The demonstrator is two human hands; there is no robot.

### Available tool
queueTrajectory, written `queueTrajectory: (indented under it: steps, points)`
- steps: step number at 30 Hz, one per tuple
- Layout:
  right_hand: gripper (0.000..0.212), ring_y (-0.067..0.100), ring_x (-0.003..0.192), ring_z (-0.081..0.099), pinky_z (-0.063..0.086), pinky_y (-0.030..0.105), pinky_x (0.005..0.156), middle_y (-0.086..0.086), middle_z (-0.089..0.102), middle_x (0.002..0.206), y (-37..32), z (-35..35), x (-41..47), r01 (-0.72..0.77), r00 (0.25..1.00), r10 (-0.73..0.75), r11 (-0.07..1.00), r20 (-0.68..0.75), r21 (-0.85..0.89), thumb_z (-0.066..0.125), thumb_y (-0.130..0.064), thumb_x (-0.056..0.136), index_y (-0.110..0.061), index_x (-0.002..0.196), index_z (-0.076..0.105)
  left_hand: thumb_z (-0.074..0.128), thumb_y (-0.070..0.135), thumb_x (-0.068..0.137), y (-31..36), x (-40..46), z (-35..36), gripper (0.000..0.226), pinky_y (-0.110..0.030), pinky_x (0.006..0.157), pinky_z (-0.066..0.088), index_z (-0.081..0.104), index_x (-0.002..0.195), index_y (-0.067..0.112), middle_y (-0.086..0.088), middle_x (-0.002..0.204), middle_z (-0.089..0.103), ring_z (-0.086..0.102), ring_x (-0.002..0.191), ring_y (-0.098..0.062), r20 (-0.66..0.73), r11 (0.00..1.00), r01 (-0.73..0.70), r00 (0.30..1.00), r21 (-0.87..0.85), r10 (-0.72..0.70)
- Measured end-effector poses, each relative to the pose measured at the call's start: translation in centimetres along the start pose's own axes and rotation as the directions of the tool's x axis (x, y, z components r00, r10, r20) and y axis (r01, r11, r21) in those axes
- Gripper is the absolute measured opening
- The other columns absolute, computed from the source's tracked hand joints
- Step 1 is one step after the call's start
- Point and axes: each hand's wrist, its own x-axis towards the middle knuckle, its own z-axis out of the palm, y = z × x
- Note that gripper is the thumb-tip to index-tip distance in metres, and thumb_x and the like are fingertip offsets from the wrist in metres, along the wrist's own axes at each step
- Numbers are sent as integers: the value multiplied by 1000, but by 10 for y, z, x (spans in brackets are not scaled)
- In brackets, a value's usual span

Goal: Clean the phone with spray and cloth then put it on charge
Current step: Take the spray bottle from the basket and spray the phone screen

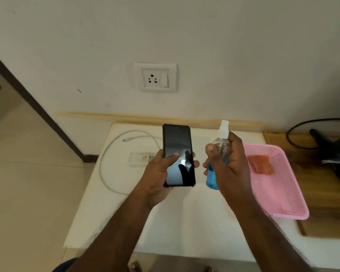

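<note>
My left hand [159, 173] grips a black phone [178, 146] by its lower half, screen up and dark, with the thumb lying across the glass. To its right, my right hand [227, 163] holds a clear spray bottle [221, 146] upright; blue liquid fills its lower part and a white nozzle tops it. Both are held above a white table [114, 203]. An orange cloth [261, 163] lies in a pink basket [279, 193] at the right. A white charging cable [106, 154] loops on the table to the left, with a white adapter [138, 159] beside it.
A white wall socket with a switch [155, 77] sits on the wall above the table. To the right are a wooden surface [326, 203] and a dark chair base with a black cable [330, 142]. Tiled floor lies to the left.
</note>
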Motion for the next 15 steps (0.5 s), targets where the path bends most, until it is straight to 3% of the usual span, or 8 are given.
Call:
queueTrajectory:
  steps: [2, 5, 7, 10, 13, 15]
  points:
    - [51, 12, 74, 71, 56, 22, 60, -13, 68, 92, -6, 6, -3, 25, 999, -25, 1000, 46, -11, 60, -59, 87, -51, 134, 39, 46, 49, 101, 3, 0, -2, 45, -51, 87, 57, 66, 126, 18, -17, 120, 71, 70, 103, -33, 11, 998, 25, 1000, -64, -24]
    - [65, 15, 75, 72, 60, 29, 60, -14, 67, 96, -10, 12, -4, 45, 995, -38, 996, 90, -77, 58, -64, 85, -56, 142, 29, 34, 72, 92, 3, 3, -2, 69, -62, 94, 52, 70, 123, 22, -19, 126, 68, 64, 114, -38, 50, 975, 97, 995, -198, -89]
    - [68, 16, 72, 70, 61, 33, 56, -14, 62, 95, -12, 14, -5, 80, 992, -65, 985, 104, -154, 55, -64, 87, -58, 146, 22, 33, 75, 89, 4, 3, -3, 71, -65, 93, 51, 68, 127, 26, -17, 130, 66, 62, 119, -40, 122, 973, 112, 988, -200, -89]
    - [65, 17, 74, 70, 61, 37, 56, -6, 64, 99, -15, 15, -6, 152, 982, -114, 950, 150, -272, 50, -65, 90, -61, 146, 16, 26, 74, 92, 5, 2, -6, 69, -51, 84, 57, 67, 127, 31, -9, 129, 68, 68, 113, -30, 195, 978, 123, 977, -166, -90]
    - [62, 7, 86, 72, 62, 27, 64, -6, 66, 119, -17, 16, -6, 162, 976, -110, 943, 187, -291, 48, -63, 91, -64, 144, 16, 24, 72, 96, 5, 3, -9, 69, -48, 89, 56, 67, 129, 29, -7, 129, 68, 66, 109, -27, 193, 982, 122, 977, -141, -94]
    - [61, 6, 89, 71, 60, 21, 65, -4, 65, 121, -18, 17, -5, 187, 973, -131, 930, 189, -318, 49, -60, 92, -64, 144, 17, 25, 72, 96, 3, 4, -10, 69, -49, 94, 53, 67, 129, 28, -8, 127, 68, 63, 109, -29, 195, 983, 114, 977, -145, -85]
